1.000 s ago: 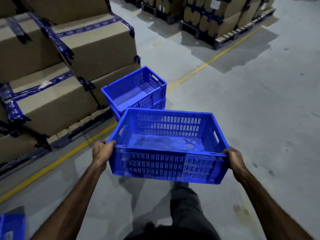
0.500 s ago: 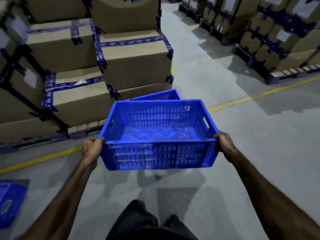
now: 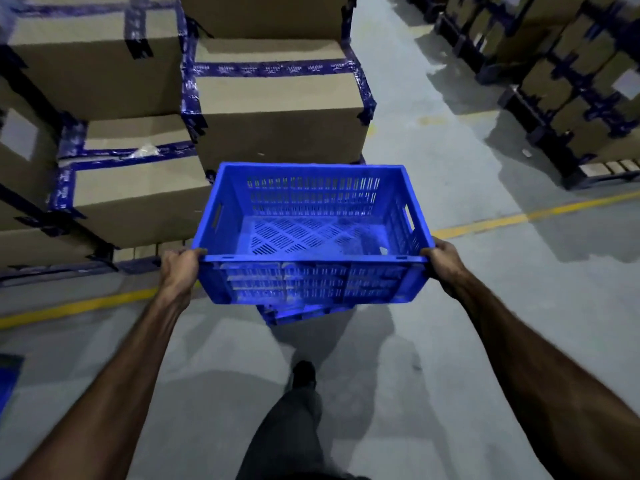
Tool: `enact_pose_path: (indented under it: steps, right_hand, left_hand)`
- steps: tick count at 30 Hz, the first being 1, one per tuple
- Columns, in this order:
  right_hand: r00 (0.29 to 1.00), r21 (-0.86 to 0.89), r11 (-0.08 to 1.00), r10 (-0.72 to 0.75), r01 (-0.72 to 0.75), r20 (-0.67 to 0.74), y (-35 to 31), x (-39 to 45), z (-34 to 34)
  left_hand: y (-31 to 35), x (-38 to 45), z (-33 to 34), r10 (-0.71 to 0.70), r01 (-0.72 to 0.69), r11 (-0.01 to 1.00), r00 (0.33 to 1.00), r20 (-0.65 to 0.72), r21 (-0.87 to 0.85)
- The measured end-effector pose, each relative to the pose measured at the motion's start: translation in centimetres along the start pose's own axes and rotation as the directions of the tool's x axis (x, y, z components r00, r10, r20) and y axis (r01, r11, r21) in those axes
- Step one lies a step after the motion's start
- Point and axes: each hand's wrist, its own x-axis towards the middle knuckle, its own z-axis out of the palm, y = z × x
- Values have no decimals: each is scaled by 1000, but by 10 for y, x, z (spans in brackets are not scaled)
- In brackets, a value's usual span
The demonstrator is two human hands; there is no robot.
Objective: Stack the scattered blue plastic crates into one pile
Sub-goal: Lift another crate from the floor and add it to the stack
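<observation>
I hold an empty blue slotted plastic crate (image 3: 311,233) in front of me, level, above the floor. My left hand (image 3: 180,268) grips its near left corner and my right hand (image 3: 441,263) grips its near right corner. Directly beneath it, a stack of blue crates (image 3: 298,314) stands on the floor; only a lower corner of that stack shows under the held crate, the rest is hidden. The held crate appears to hover just over the stack; whether they touch I cannot tell.
Taped cardboard boxes on pallets (image 3: 277,105) rise close behind the crates at left. More boxed pallets (image 3: 571,98) stand at the right rear. A yellow floor line (image 3: 526,218) runs across. Another blue crate's edge (image 3: 8,379) shows at far left. My leg and shoe (image 3: 301,375) are below.
I have stepped closer to the crate stack. The held crate now covers it almost fully, where earlier the stack's top showed beyond the crate. Both hands keep their grip.
</observation>
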Motion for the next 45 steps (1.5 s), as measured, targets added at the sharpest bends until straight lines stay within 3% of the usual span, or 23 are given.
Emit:
enact_pose_path:
  steps: [8,15,23,29,34,41,45]
  right_hand:
    - [998,-6,999,53,-53,35,-6,98,25]
    - [993,66,993,89,-95,83,48,142,49]
    - [988,-22,996,-82,85,129,66,139,42]
    - [977,-28,997,-64,71,204,86,107,24]
    - [928,-115,963,-197,244,315,121,107,17]
    - [945,-222,919,-312,327,101,164,134,23]
    - [947,-204,925,-311,321,84,163,139,24]
  left_hand:
    - [-2,54,60,-11,11,1000,999,48,17]
    - [-52,75,79,-90,86,991,995,40,102]
    - [-80,52,90,-22,23,999,1000,-17,47]
    - [-88,24,102,-65,60,996,996,-60,-67]
    - [-113,2,119,8,-16,994,997,-80,-104]
    - [-133,16,117,139,-139,990,989,-47,-2]
    - [-147,34,107,171,-170,985,985,-20,40]
